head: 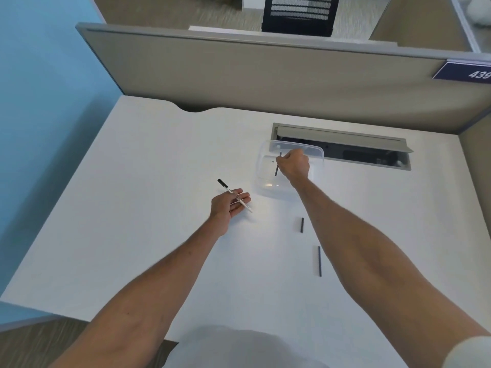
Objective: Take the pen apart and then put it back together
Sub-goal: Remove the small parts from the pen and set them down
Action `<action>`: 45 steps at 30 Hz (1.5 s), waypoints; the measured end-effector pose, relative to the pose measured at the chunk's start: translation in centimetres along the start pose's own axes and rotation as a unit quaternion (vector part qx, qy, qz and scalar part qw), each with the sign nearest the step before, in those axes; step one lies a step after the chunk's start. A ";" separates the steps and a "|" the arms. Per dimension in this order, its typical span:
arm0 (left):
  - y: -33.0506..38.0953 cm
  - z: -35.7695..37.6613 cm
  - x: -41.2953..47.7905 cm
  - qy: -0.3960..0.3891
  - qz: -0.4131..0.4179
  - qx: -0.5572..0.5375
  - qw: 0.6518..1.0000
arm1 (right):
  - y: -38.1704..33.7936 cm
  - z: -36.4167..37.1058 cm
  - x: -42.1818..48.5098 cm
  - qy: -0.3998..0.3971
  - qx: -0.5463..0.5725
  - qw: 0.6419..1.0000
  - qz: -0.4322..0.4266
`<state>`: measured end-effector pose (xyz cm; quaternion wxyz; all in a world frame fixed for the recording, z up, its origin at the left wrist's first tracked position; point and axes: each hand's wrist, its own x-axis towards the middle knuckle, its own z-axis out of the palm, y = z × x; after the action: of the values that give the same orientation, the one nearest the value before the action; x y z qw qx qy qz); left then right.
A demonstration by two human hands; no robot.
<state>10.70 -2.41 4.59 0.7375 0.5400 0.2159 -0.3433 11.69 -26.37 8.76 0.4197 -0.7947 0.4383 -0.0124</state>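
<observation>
Desk [132,235], white, seen from the head view, with two bare forearms reaching over it. We count one pen, three dark rods, one clear tub.

Left hand [228,205] sits near the middle of the desk, palm turned up, fingers loosely extended. The pen [235,195] lies across those fingers, white barrel, black end pointing toward the far left corner, the other end sticking out past the fingertips toward the near right. The grip is loose; we see the pen resting on the fingers, with the thumb seemingly on it, but cannot tell how firmly.

Right hand [293,163] is curled into a narrow pinch over the clear tub [265,181], which stands toward the far edge, just in front of the cable slot [372,152] cut into the desk. It holds a thin dark rod [278,164], nearly upright, its lower end down inside the tub; contact with the tub floor is not visible to us.

Two more dark rods lie flat on the desk toward the near right, well apart from both hands: a short rod [302,225] and, nearer us, a long rod [319,261]. They do not touch each other.

A grey partition [239,70] runs along the far edge, with a blue number sign [462,71] at its right end.
</observation>
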 end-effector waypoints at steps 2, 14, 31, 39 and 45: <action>0.1 -0.2 0.1 -0.001 -0.001 0.000 1.000 | 0.1 0.3 0.3 0.004 0.003 1.000 0.000; -1.8 -0.1 -1.4 -0.014 -0.009 -0.015 1.000 | 1.6 -3.2 -4.2 0.108 0.103 0.986 -0.077; -5.9 2.0 -7.2 -0.032 -0.032 0.019 0.999 | 19.0 -5.9 -16.9 0.142 0.021 0.988 0.064; -8.2 3.1 -8.8 -0.043 -0.048 0.019 0.998 | 23.6 -5.5 -19.9 0.099 0.004 0.991 0.092; -9.7 3.5 -9.7 -0.044 -0.058 0.014 0.997 | 24.4 -5.0 -20.1 0.085 -0.024 0.994 0.061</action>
<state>-3.17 -4.86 6.09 0.7173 0.5213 0.2091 -0.4123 -19.38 -21.88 2.40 0.3619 -0.7725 0.5199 -0.0441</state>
